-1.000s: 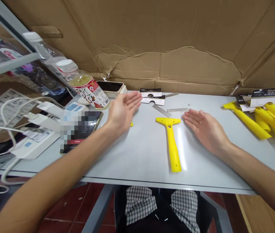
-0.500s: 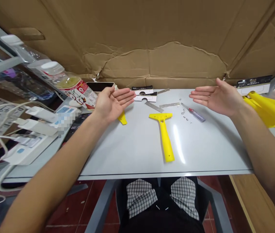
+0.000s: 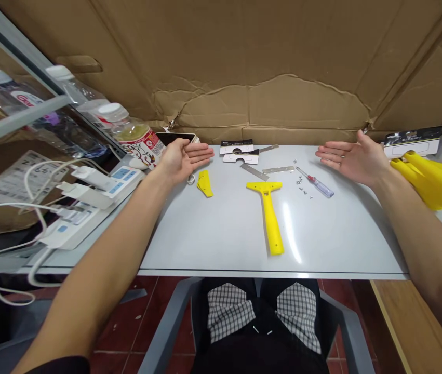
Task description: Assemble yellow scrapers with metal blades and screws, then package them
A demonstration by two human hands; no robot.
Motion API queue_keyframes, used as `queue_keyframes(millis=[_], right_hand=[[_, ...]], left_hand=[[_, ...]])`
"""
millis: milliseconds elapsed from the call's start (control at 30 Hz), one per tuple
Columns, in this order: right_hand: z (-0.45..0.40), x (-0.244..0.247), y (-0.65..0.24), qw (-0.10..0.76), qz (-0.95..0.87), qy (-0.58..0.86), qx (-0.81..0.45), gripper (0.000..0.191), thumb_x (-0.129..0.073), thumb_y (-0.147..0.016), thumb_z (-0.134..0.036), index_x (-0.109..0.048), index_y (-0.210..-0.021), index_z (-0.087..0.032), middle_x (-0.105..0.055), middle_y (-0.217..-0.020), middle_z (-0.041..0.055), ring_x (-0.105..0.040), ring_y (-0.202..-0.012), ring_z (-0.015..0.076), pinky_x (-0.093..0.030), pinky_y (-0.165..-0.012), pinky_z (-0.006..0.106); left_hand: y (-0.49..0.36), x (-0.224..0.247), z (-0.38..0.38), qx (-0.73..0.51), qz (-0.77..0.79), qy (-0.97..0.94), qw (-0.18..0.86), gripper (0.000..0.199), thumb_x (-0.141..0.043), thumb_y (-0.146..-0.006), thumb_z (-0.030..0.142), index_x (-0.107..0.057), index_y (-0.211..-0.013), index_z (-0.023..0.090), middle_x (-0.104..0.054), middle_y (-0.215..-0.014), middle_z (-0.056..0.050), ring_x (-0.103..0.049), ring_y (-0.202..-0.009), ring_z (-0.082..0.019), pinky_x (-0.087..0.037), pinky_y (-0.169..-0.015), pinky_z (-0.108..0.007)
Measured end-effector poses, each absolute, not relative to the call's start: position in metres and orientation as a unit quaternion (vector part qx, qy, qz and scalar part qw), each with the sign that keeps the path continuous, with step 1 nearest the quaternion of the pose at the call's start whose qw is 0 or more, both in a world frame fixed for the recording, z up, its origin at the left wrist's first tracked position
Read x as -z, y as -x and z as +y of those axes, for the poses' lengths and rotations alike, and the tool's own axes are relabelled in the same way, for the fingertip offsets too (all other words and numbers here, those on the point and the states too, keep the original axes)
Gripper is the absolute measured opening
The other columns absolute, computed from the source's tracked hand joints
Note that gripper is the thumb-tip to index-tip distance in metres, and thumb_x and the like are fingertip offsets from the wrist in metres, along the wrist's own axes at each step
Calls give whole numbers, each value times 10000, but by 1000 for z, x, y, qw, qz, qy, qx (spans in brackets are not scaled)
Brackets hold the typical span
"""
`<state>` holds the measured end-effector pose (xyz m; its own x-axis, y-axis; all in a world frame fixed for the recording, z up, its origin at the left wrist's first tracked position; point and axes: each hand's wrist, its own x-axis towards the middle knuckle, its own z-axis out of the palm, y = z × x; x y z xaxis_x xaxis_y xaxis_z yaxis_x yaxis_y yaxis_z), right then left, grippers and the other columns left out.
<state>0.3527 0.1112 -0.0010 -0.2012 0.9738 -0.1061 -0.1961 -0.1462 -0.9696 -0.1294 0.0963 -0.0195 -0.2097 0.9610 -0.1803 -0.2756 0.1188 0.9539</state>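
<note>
Yellow scraper (image 3: 270,215), lying between left hand (image 3: 181,162) and right hand (image 3: 363,160), touching neither, both unclenched

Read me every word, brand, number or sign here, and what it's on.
"N", probably: white paper label, left; its other print is too small.
Clear bottle with red-and-white label: unreadable.
Red, white and purple bottle label, farther left: blurred.
Two black-and-white card packets: too small.
Black-and-white card, far right: too small.
Yellow plastic T-shaped scraper: none visible.
</note>
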Motion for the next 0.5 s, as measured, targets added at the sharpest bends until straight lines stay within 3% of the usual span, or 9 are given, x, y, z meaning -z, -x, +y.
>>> queue_keyframes(millis=[133,267,400,500], right_hand=[[116,9,-354,456,-463,425,-630,627,-541,-956,-690,-779,-1120,-134,-728,-1378,228,-700,-1291,311,-519,-1152,474],[117,14,-356,443,-468,417,-640,653,-511,-991,-680,-762,-1172,-106,-709,-1400,241,-717,-1271,321,-495,-1175,475],[116,15,-353,431,-478,437,-628,621,-553,-977,-688,-762,-1144,-127,-725,-1369,237,-725,-1254,336,-489,-1186,498],[117,17,-352,425,-482,445,-624,618,-573,-955,-724,-761,-1115,-157,-747,-1333,218,-713,-1271,347,-496,-1184,530]], left_hand=[[125,22,96,-559,539,-331,536,460,-464,-962,356,-781,-1144,77,-817,-1073,-248,-774,-1148,-337,-597,-1082,-490],[122,22,94,-525,555,-382,520,406,-525,-946,400,-797,-1030,110,-810,-1078,-246,-775,-1117,-343,-592,-1073,-502],[121,16,86,-448,598,-541,386,257,-663,-898,391,-820,-932,191,-813,-1149,-168,-749,-1138,-334,-578,-1051,-457],[123,8,76,-326,624,-646,295,214,-765,-842,415,-847,-929,238,-824,-1090,-102,-714,-1176,-352,-542,-1069,-416]])
